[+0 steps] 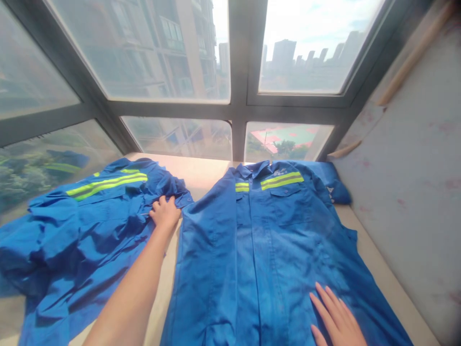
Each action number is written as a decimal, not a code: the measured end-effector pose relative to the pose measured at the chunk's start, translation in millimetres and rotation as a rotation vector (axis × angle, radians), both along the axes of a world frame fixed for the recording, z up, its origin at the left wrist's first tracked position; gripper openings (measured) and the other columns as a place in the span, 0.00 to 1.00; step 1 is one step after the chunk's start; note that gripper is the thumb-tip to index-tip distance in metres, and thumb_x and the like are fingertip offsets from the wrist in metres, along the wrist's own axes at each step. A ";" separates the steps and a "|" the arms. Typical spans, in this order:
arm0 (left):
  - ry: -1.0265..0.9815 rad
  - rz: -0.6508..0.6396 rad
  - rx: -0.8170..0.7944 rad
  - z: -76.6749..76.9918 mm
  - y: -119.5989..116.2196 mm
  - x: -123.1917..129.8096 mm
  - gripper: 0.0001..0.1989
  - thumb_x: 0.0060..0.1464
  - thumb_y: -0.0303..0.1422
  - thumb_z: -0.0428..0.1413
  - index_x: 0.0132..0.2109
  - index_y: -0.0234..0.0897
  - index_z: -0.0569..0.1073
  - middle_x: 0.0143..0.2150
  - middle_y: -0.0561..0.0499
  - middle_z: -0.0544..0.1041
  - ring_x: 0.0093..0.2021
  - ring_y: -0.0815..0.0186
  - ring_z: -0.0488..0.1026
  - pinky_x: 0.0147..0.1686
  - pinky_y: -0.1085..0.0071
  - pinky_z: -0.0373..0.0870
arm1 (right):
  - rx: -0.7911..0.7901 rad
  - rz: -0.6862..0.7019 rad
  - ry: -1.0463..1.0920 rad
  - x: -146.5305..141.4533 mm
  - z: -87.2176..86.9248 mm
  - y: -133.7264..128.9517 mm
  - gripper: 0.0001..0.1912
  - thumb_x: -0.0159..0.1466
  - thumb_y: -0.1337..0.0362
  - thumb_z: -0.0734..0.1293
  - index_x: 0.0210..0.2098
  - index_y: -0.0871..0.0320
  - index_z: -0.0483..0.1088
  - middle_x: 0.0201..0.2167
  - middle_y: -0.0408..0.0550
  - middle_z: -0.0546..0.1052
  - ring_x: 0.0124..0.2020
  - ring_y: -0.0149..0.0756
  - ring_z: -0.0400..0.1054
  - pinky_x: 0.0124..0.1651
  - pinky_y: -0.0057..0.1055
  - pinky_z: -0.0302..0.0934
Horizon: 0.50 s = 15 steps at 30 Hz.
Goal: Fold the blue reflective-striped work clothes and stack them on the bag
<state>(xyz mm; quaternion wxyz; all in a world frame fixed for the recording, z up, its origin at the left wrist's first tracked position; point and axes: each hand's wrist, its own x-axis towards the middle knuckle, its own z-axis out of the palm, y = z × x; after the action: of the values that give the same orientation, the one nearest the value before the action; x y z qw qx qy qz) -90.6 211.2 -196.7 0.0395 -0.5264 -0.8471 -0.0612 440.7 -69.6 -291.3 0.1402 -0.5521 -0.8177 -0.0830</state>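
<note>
A blue work jacket [259, 250] with yellow-green reflective stripes lies face up and spread out, its collar toward the window. My right hand [336, 315] rests on its lower right part, fingers spread and holding nothing. To the left lies a second blue jacket [90, 221], crumpled, with the same kind of stripes. My left hand [165, 211] is at that jacket's right side, near a cuff, its fingers bent round the fabric. The left forearm crosses over the gap between the two jackets.
A folded blue garment [336, 185] lies at the back right, behind the spread jacket. Both jackets lie on a pale ledge [201, 170] below grey-framed windows [237, 72]. A patterned wall [414, 192] bounds the right side.
</note>
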 end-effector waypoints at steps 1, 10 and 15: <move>-0.037 0.019 -0.019 2.8 11.5 -4.3 0.24 0.63 0.40 0.50 0.63 0.41 0.70 0.68 0.35 0.61 0.63 0.37 0.60 0.55 0.41 0.63 | 0.002 -0.005 -0.004 -2.8 4.5 -0.3 0.28 0.66 0.53 0.65 0.64 0.49 0.68 0.67 0.49 0.67 0.65 0.53 0.65 0.61 0.46 0.64; -0.213 -0.324 0.175 27.8 40.7 -19.0 0.31 0.63 0.37 0.50 0.65 0.15 0.62 0.67 0.34 0.65 0.67 0.48 0.60 0.67 0.57 0.55 | 0.058 -0.015 0.068 -19.1 25.8 3.0 0.34 0.66 0.57 0.65 0.71 0.53 0.58 0.69 0.52 0.63 0.66 0.54 0.63 0.61 0.47 0.61; -0.155 -0.460 0.224 22.4 -47.3 38.3 0.26 0.62 0.39 0.48 0.60 0.24 0.71 0.63 0.34 0.71 0.64 0.51 0.67 0.66 0.58 0.61 | 0.046 -0.046 0.136 -36.6 24.8 1.1 0.34 0.67 0.58 0.65 0.71 0.52 0.57 0.70 0.53 0.62 0.67 0.56 0.61 0.63 0.51 0.59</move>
<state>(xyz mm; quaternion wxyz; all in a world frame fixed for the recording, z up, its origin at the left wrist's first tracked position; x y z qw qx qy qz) -52.3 163.9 -174.3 0.0174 -0.6912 -0.6935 -0.2023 404.1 -68.5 -266.5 0.2061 -0.5719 -0.7912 -0.0674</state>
